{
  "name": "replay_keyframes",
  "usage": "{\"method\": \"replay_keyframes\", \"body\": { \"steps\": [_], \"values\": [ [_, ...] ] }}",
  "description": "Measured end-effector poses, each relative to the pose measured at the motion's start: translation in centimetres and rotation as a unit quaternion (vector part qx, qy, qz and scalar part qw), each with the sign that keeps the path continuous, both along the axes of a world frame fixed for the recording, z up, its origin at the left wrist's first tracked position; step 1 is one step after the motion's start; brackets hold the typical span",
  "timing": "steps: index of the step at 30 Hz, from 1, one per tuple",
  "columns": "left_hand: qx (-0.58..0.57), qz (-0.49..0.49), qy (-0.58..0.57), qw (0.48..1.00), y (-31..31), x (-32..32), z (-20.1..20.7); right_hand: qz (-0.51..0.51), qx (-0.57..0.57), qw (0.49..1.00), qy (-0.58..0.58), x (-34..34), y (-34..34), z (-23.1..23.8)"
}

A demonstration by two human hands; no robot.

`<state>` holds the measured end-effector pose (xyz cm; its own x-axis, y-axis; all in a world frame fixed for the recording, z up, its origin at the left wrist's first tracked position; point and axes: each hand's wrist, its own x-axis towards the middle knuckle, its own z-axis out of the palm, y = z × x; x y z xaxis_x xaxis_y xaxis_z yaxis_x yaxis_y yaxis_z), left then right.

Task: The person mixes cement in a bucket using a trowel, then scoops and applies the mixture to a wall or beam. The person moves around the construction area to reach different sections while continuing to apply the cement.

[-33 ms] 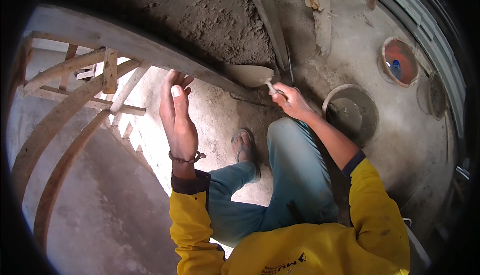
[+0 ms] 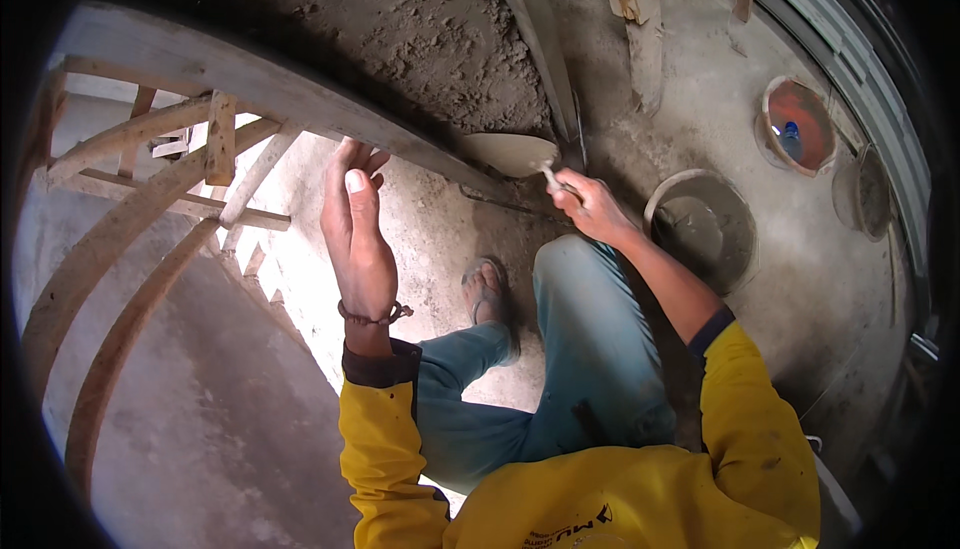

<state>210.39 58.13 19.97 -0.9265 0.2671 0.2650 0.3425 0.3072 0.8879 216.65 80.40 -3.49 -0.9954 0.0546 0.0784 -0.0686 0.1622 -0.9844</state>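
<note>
A long wooden board (image 2: 250,74) runs slantwise along the edge of a rough wall patch of grey mortar (image 2: 420,39). My right hand (image 2: 592,207) is closed round the handle of a trowel (image 2: 505,153). Its flat blade lies at the board's right end, close to the mortar's lower corner. My left hand (image 2: 358,229) is raised with its fingers stretched out and the thumb apart. Its fingertips are at the board's lower edge, partly hidden behind it; I cannot tell how firmly they press.
A second board (image 2: 535,29) borders the mortar on the right. Beside my right forearm stands a bucket of grey mortar (image 2: 702,231). Farther right are a reddish bucket (image 2: 800,127) with a blue item inside and another dark bucket (image 2: 866,192). Curved wooden framing (image 2: 130,219) stands at left.
My right hand and the trowel have shifted slightly to the right. My left hand stays nearly in place.
</note>
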Motion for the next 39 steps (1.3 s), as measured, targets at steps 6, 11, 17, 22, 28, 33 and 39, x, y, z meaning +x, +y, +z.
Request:
{"method": "replay_keyframes", "body": {
  "steps": [6, 11, 17, 22, 28, 33, 39],
  "values": [
    [-0.01, -0.002, 0.008, 1.0, 0.3, -0.2, 0.3, -0.106, 0.088, 0.99, 0.021, 3.3, 1.9, 1.4],
    [0.006, 0.004, 0.015, 1.0, 0.5, -0.8, -0.3, -0.081, 0.158, 0.984, 0.019, 0.7, 2.1, 3.2],
    [-0.002, 0.018, 0.027, 0.999, 0.1, -1.2, -0.3, -0.199, 0.276, 0.938, -0.058, 4.7, 4.7, 3.1],
    [-0.019, 0.022, 0.033, 0.999, 0.6, -0.7, 0.0, -0.145, 0.454, 0.798, -0.368, 13.9, 11.7, 8.3],
    [-0.023, 0.044, 0.023, 0.999, -0.1, -1.4, -0.7, -0.109, 0.679, 0.632, -0.357, 21.6, 18.4, 3.9],
    [-0.029, 0.024, 0.028, 0.999, 0.4, -1.5, -0.5, -0.096, 0.691, 0.6, -0.39, 18.0, 18.4, 0.1],
    [-0.004, 0.014, 0.028, 0.999, -0.4, -1.7, -0.9, -0.061, 0.587, 0.701, -0.401, 17.3, 15.3, -3.6]
  ]
}}
